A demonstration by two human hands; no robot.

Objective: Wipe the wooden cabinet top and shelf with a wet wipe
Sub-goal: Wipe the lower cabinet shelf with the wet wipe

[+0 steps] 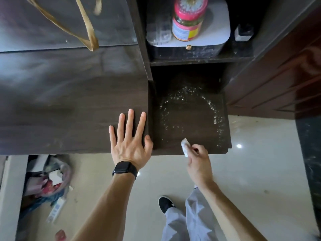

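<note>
The dark wooden cabinet top (69, 108) fills the left half of the head view. My left hand (130, 140) lies flat on its near right corner, fingers spread and straight. To the right and lower sits a dark wooden shelf (189, 119) with a ring of white specks on it. My right hand (198, 160) pinches a small folded white wet wipe (184, 146) at the shelf's front edge.
A higher shelf at the back holds a white box (218, 39) with a pink-lidded jar (188, 20) on it. A beige strap (90, 37) hangs over the cabinet top. A dark wooden door (278, 84) stands at the right. Bags and clutter (46, 180) lie on the tiled floor.
</note>
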